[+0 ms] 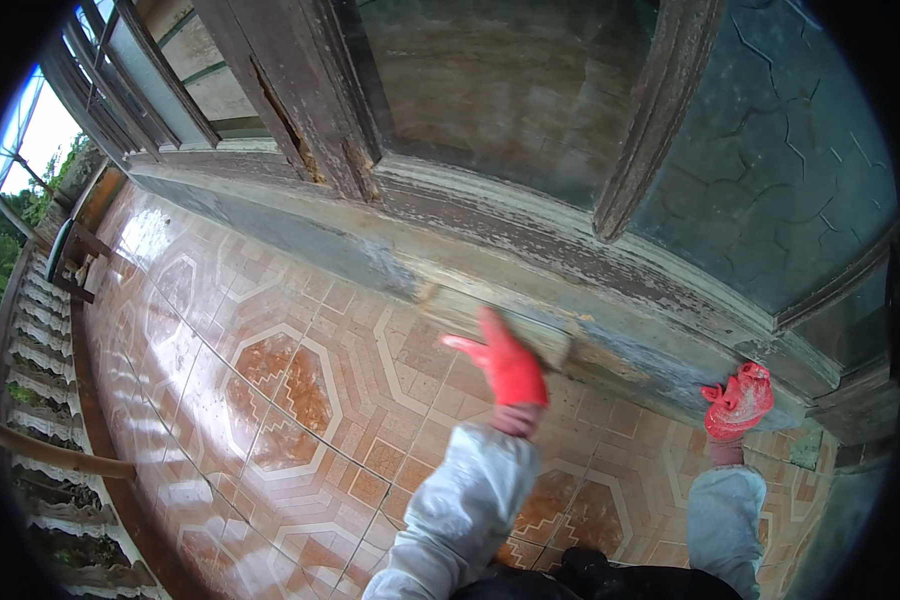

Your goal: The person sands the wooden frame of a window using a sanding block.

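My left hand (507,366), in a red glove with a pale patch on the thumb, is slightly blurred. Its fingers point up and the thumb stands out to the left. It reaches over the lower edge of a worn, greyish board-like strip (505,322) along the wall base; whether it touches the strip I cannot tell. My right hand (738,403), in a red glove smeared white, rests against the low wall (660,378) below the window sill. Its fingers are curled in, and what they hold, if anything, is hidden.
Weathered wooden frames (660,120) with large glass panes (770,150) rise above the wall. Patterned brown tiles (280,390) cover the floor, shiny at the left. A balustrade (45,370) runs along the left side, with a dark chair-like piece (70,260) beside it.
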Demonstrator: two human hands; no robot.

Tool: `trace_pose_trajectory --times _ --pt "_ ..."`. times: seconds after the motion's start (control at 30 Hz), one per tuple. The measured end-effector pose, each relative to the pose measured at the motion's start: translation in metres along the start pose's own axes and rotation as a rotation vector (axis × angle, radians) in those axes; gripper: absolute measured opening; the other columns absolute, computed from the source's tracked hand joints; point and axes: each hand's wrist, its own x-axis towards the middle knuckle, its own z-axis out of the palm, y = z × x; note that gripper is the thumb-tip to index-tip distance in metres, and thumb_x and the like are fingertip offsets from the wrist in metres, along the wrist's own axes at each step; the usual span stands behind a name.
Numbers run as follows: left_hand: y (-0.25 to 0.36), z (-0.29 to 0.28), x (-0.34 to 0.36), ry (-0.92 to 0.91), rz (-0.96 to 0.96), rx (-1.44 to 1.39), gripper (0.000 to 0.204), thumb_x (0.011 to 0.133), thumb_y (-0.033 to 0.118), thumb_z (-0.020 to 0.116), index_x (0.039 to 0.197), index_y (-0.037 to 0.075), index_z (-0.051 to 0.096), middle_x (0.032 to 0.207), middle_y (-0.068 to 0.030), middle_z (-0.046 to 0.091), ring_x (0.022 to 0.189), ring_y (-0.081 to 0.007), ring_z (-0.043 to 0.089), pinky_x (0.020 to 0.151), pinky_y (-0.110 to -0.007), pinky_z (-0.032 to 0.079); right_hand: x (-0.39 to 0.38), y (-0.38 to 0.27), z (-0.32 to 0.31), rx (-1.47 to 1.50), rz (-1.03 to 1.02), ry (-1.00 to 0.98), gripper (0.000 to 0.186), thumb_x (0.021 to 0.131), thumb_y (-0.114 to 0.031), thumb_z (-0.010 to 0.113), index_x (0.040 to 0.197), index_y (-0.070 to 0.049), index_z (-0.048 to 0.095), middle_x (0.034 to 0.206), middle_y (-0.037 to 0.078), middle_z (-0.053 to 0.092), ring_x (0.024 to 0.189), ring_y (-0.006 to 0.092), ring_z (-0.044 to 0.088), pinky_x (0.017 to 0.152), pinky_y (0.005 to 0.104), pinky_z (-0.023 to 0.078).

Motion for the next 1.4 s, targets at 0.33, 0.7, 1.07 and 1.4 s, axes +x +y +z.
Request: trace_pose_trajectory --times 0.33,0.7,1.07,1.4 --pt "0.039 -0.015 0.076 0.232 -0.261 -0.050 0.092 0.090 0.055 0.053 0.151 0.017 -0.005 0.147 -0.0210 0.030 0.125 -0.0300 0.043 0.102 -0.040 0.038 0.010 -0.005 -0.015 -0.313 -0.660 0.095 0.022 0.064 -0.012 0.065 0.080 -0.002 0.055 0.082 0.007 0.052 0.079 0.0245 0.057 0.062 0.0375 0.047" --pt "-0.030 -0.016 0.026 0.113 0.127 0.279 0.086 0.096 0.049 0.044 0.149 0.002 -0.005 0.151 -0.0283 0.015 0.135 -0.0370 0.030 0.109 -0.040 0.029 0.006 -0.010 -0.008 -0.166 -0.350 0.051 0.026 0.069 -0.011 0.068 0.092 -0.006 0.055 0.083 0.005 0.053 0.081 0.0231 0.055 0.072 0.0380 0.049" --pt "0.013 0.006 -0.003 0.115 0.122 -0.025 0.089 0.089 0.038 0.060 0.150 0.006 0.003 0.151 -0.0182 0.019 0.133 -0.0397 0.029 0.108 -0.050 0.027 -0.001 0.006 0.012 -0.007 -0.071 -0.039 0.018 0.074 -0.011 0.063 0.090 -0.007 0.057 0.096 0.007 0.056 0.091 0.0253 0.055 0.081 0.0378 0.047" --pt "0.040 -0.016 0.021 -0.213 1.136 0.798 0.113 0.068 0.034 0.081 0.148 0.003 0.008 0.141 -0.0324 0.021 0.128 -0.0499 0.028 0.105 -0.056 0.025 -0.003 -0.004 -0.002 0.143 0.023 -0.194 0.033 0.064 -0.025 0.071 0.090 -0.007 0.059 0.099 0.009 0.058 0.096 0.0295 0.054 0.083 0.0427 0.045"
